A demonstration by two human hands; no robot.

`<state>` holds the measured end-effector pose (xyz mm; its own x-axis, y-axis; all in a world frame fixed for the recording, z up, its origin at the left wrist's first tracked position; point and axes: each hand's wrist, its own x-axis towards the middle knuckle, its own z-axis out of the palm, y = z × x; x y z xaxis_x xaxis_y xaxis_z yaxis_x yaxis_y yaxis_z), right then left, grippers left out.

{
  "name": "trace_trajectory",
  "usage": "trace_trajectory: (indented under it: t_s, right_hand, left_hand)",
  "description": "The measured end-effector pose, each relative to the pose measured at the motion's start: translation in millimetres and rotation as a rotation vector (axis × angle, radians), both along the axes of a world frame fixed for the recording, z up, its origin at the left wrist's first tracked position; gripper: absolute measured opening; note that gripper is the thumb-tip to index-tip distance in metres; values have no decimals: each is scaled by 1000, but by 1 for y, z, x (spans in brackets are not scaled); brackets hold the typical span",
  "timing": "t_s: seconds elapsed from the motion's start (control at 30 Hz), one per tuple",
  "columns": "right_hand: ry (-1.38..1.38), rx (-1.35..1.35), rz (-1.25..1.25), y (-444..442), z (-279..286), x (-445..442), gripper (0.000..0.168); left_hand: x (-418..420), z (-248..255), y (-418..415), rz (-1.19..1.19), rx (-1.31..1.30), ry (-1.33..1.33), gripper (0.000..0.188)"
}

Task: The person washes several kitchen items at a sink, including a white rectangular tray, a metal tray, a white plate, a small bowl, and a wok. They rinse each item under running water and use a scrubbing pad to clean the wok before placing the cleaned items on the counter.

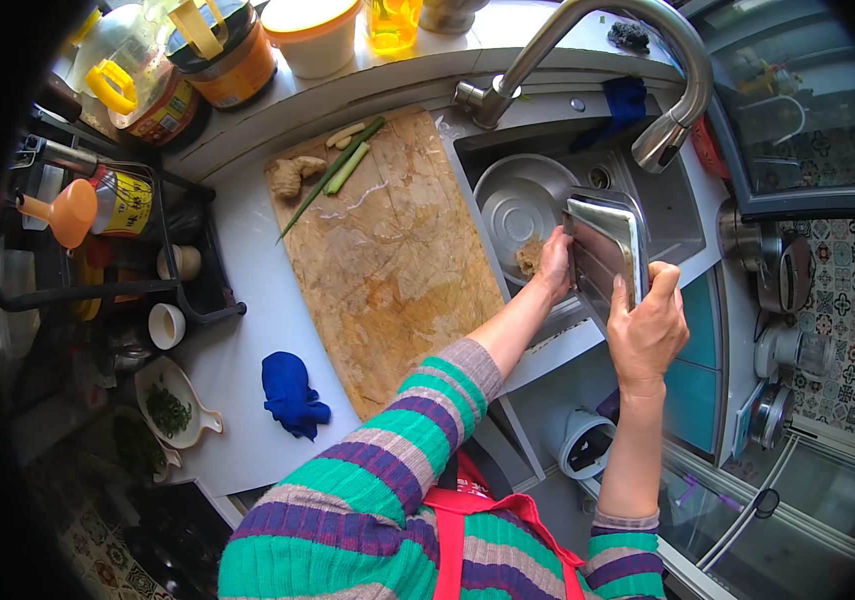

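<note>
Over the near side of the stainless steel sink [675,206], both my hands hold a rectangular metal tray [598,255] tipped steeply on its side. My left hand [553,264] grips its left edge. On its right edge is my right hand [646,322], with the thumb along the face. Below it in the sink sits a round metal basin [513,195], with a tan scrubbing pad or loofah [528,256] in it beside my left hand. A gooseneck faucet [686,67] arches over the sink; I see no water running from it.
Left of the sink lies a wooden cutting board [397,300] with ginger [294,176], scallion pieces [348,166] and garlic [345,136]. A blue cloth [292,394], a dish of chopped greens [168,409] and a black rack [194,307] stand further left. Jars [225,64] line the ledge.
</note>
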<state>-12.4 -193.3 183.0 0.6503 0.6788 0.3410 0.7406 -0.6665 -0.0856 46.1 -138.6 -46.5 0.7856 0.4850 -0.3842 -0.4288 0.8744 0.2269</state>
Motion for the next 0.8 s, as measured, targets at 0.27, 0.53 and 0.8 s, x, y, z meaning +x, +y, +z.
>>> trace_trajectory:
  t_s: [0.27, 0.53, 0.8]
  right_hand:
    - [81, 112, -116, -30, -23, 10, 37]
    - [1198, 1255, -318, -190, -135, 83, 42]
    - [2010, 1523, -396, -287, -179, 4, 45]
  left_hand:
    - [-4, -27, -4, -41, 175, 132, 30]
    - [-11, 74, 0, -514, 1433, 1076, 30]
    - [-108, 148, -86, -323, 1849, 1043, 44]
